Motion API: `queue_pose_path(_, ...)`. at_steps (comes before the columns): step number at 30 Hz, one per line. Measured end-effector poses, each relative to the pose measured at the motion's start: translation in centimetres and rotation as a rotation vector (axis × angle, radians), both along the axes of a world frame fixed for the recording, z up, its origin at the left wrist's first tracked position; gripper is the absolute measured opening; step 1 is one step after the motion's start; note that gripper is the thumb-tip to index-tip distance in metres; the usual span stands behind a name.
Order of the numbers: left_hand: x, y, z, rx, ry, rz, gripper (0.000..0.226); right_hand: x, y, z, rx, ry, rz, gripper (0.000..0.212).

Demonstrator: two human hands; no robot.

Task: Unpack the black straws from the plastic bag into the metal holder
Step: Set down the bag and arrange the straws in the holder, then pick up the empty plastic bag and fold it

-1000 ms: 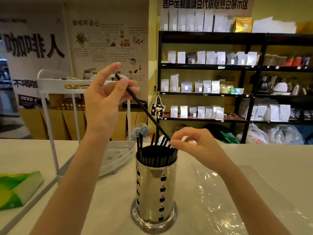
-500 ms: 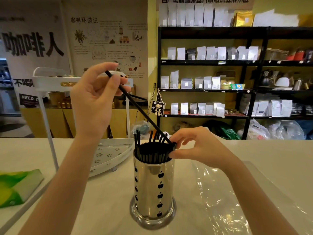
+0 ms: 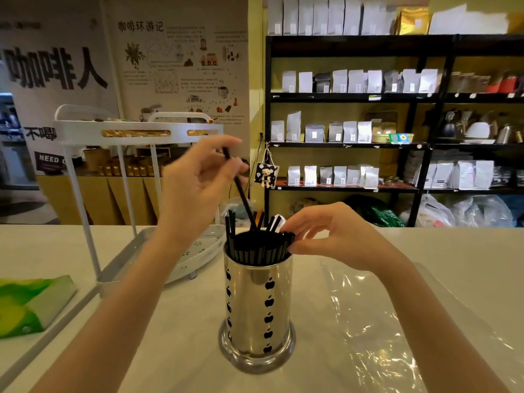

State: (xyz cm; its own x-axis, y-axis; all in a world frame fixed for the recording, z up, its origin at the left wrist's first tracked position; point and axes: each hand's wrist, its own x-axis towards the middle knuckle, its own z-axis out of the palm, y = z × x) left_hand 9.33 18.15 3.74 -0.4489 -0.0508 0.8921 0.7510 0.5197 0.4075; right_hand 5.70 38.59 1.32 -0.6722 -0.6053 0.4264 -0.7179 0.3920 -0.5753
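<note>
Left hand [image 3: 195,188] pinches one black straw [image 3: 241,191], now steeper than a second ago, its lower end inside the metal holder [image 3: 256,304]. Right hand [image 3: 334,236] pinches straw tips at the holder's right rim. Plastic bag [image 3: 397,321] lies flat right of the holder; unpacking appears nearly complete.

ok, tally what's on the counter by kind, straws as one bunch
metal holder: 1
bunch of black straws: 1
clear plastic bag: 1
white rack: 1
green packet: 1
Total: 5
</note>
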Motion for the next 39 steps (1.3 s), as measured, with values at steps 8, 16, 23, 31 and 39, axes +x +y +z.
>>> queue_pose_path(8,-0.1,1.7,-3.5,-0.318,-0.258,0.049,0.020,-0.3,0.2,-0.1,0.002,-0.008,-0.018,0.018)
queue_pose_path(16,1.1,2.6,-3.2,-0.391,-0.374,0.080,0.049,-0.2,0.5,0.2,-0.001,0.055,-0.033,0.017)
queue_pose_path(23,3.5,10.1,-9.9,-0.617,0.100,-0.116,0.023,1.7,2.6,2.0,-0.473,0.209,-0.091,0.014)
queue_pose_path(31,-0.4,15.2,-18.3,-1.129,-0.773,-0.221,0.085,2.5,3.1,1.9,-0.572,0.298,-0.159,0.010)
queue_pose_path(39,-1.3,14.9,-20.2,-1.160,-0.745,-0.190,0.067,1.9,5.9,-0.4,-0.431,0.205,-0.308,0.008)
